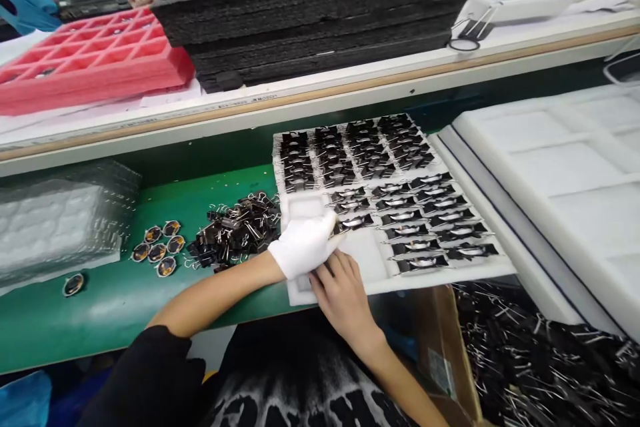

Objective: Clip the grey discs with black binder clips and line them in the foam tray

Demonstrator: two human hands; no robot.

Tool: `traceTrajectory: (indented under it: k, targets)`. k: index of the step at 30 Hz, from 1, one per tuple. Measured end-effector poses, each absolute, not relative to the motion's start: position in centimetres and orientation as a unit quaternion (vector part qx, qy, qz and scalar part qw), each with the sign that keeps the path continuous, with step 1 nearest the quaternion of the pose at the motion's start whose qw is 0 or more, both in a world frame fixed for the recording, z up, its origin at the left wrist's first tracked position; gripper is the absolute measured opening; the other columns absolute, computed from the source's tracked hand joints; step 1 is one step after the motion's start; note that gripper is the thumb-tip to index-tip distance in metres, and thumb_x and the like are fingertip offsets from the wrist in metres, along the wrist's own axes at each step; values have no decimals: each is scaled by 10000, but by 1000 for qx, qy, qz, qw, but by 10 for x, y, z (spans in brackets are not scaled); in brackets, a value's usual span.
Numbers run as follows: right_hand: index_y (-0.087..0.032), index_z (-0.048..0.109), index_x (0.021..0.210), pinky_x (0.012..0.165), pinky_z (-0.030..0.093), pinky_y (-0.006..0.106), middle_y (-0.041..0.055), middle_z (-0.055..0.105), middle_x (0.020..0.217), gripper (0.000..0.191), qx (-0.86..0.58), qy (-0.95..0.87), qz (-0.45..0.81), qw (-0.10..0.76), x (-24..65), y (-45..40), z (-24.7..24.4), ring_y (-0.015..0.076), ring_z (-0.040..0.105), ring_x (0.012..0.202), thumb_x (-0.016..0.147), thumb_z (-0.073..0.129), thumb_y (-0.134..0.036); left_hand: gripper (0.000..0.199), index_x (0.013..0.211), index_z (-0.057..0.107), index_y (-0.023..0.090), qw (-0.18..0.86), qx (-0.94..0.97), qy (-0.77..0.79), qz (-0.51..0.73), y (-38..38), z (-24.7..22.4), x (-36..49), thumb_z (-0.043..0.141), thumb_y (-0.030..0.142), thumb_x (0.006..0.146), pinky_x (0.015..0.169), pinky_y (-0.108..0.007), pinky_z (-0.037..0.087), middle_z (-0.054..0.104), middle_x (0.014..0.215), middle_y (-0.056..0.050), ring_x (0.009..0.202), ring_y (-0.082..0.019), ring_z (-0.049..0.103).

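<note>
My left hand (pixel 306 245), in a white glove, is over the white foam tray (pixel 363 255), its fingers closed near a row of clipped round parts. My bare right hand (pixel 343 290) meets it from below with curled fingers. Whatever lies between the two hands is hidden by them. In the tray's compartments stand several black binder clips (pixel 421 263) with wire handles, many gripping a shiny round part. Left of my hands lies a heap of loose binder clips (pixel 237 230). Further left, several round metal-rimmed parts (pixel 157 253) rest on the green table.
Clear plastic trays (pixel 60 220) are stacked at the left. White foam trays (pixel 565 167) pile up at the right, above a cardboard box (pixel 457 347) full of binder clips. Black foam (pixel 310 13) and a red foam tray (pixel 170 63) occupy the shelf behind.
</note>
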State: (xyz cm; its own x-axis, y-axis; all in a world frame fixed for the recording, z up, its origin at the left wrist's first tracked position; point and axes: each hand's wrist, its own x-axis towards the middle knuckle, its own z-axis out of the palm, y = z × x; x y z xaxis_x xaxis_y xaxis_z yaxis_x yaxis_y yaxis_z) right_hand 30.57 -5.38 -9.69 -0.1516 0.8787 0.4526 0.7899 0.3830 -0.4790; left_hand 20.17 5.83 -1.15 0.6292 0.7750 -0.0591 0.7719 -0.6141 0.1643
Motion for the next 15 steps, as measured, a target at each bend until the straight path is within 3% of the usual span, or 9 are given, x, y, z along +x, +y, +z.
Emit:
traceTrajectory:
  k: [3, 6, 11, 15]
  targets:
    - [-150, 714, 1108, 1000, 507, 534, 182, 684, 1124, 197, -553, -764, 62, 328, 306, -52, -96, 361, 593, 1158, 992, 556, -176, 389, 1203, 605, 125, 42, 904, 425, -25, 58, -24, 222, 426, 434, 1050, 714, -385, 530, 749, 886, -121, 808, -297, 731]
    - [-162, 703, 1120, 972, 515, 512, 170, 680, 1120, 210, -545, -766, 75, 333, 312, -51, -96, 337, 590, 1107, 1009, 527, -184, 423, 1209, 613, 119, 12, 897, 441, -32, 57, -30, 227, 384, 440, 1058, 718, -405, 523, 743, 897, -155, 787, -307, 721]
    - [-165, 677, 1177, 1023, 487, 529, 179, 662, 1228, 224, -533, -775, 85, 327, 314, -51, -98, 352, 558, 1227, 1012, 525, -179, 451, 1226, 621, 143, 12, 880, 474, -4, 57, -27, 222, 393, 492, 1053, 795, -422, 515, 752, 913, -132, 801, -303, 721]
    - [-170, 653, 1227, 1038, 469, 552, 189, 655, 1265, 253, -536, -779, 82, 314, 312, -51, -96, 361, 549, 1267, 1009, 526, -171, 412, 1153, 638, 145, 19, 884, 466, -28, 61, -24, 228, 409, 474, 1055, 763, -393, 508, 740, 905, -120, 770, -270, 700]
